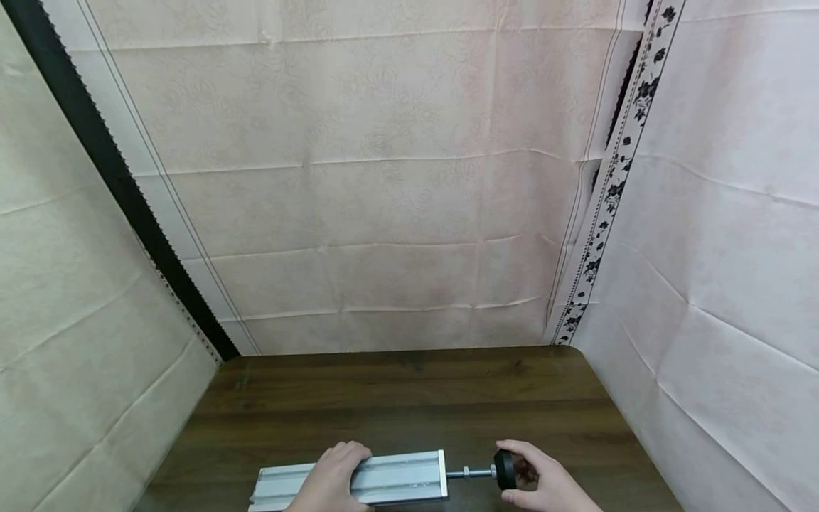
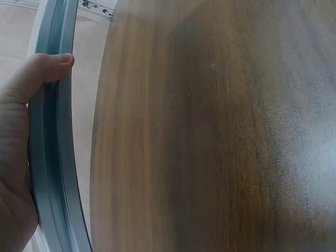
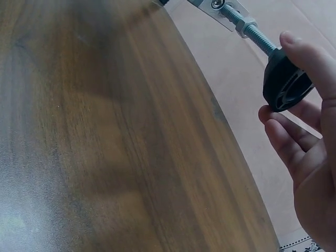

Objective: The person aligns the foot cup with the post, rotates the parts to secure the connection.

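Note:
My left hand [image 1: 335, 475] grips a grooved aluminium profile [image 1: 399, 476] from above, thumb on the near side and fingers over the far side. In the left wrist view the thumb lies across a slot of the profile [image 2: 59, 157]. From the profile's right end, which has a flat end plate [image 1: 442, 474], sticks out a threaded rod [image 1: 469, 473] with a nut [image 3: 245, 25] on it. A black round levelling foot [image 3: 285, 81] sits at the rod's outer end. My right hand [image 1: 544, 478] pinches this foot by its rim between thumb and fingers.
A dark brown wooden table [image 1: 397, 398] lies beneath the hands, with rounded far corners. Pale creased cloth [image 1: 384, 199] hangs behind it, with more cloth on both sides. A black strip [image 1: 121, 163] and a flower-patterned border [image 1: 614, 185] run along the cloth.

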A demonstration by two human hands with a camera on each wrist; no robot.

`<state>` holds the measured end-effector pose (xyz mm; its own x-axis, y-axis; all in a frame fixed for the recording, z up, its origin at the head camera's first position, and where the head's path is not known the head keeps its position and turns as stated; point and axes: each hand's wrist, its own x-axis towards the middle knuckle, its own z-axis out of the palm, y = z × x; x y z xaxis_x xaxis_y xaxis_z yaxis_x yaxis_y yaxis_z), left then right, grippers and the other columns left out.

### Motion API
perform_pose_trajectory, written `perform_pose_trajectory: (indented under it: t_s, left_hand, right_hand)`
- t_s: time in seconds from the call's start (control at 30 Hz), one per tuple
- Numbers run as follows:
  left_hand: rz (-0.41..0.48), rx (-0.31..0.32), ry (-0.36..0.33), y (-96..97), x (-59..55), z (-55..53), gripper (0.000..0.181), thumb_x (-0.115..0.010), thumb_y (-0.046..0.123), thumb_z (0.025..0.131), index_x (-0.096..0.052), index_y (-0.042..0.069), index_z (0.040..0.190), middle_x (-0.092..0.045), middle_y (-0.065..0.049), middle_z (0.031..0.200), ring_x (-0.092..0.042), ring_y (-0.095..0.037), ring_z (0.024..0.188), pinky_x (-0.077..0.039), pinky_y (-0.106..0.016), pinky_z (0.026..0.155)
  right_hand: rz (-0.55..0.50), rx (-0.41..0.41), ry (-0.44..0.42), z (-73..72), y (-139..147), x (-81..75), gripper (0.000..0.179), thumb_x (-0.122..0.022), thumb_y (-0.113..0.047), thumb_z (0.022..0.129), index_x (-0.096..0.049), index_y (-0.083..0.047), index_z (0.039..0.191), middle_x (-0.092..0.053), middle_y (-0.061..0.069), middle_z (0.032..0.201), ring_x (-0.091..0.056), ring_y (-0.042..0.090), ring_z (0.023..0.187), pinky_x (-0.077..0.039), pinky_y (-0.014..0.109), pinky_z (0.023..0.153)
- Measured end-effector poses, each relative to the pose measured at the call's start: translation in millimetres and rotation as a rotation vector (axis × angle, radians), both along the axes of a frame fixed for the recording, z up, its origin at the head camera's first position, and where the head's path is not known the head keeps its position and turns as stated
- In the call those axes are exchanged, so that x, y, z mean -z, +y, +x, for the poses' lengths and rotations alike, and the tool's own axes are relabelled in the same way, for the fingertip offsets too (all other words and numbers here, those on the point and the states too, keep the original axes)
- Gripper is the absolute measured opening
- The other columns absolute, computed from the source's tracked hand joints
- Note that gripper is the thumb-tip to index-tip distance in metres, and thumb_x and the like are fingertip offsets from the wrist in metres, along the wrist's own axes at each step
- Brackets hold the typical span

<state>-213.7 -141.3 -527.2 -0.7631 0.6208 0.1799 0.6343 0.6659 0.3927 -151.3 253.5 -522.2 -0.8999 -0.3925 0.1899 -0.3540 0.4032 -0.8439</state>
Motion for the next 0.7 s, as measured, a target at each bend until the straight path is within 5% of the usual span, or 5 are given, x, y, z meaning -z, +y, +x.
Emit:
perform_pose_trajectory:
  t_s: [0.33, 0.7]
  left_hand:
    - [0.026, 0.031, 0.094, -1.5, 3.7, -0.1, 0.064, -0.08, 0.053, 0.062, -0.059, 0.013, 0.108, -0.057, 0.006, 0.102, -0.049, -0.011, 0.091, -0.042, -0.036, 0.074]
    - [0.01, 0.01, 0.042, -0.1, -0.7, 2.6, 0.063, -0.08, 0.05, 0.062, -0.059, 0.014, 0.109, -0.056, 0.007, 0.103, -0.049, -0.011, 0.091, -0.042, -0.038, 0.076]
  right_hand:
    - [-0.045, 0.027, -0.11, -2.0, -1.1, -0.4, 0.049, -0.068, -0.018, 0.086, -0.048, -0.008, 0.131, -0.057, 0.009, 0.093, -0.056, 0.008, 0.077, -0.048, 0.026, 0.063]
    - [-0.042, 0.021, -0.086, -0.5, -2.3, -3.7, 0.046, -0.066, -0.016, 0.087, -0.049, -0.005, 0.129, -0.059, 0.005, 0.093, -0.057, 0.007, 0.077, -0.049, 0.026, 0.064]
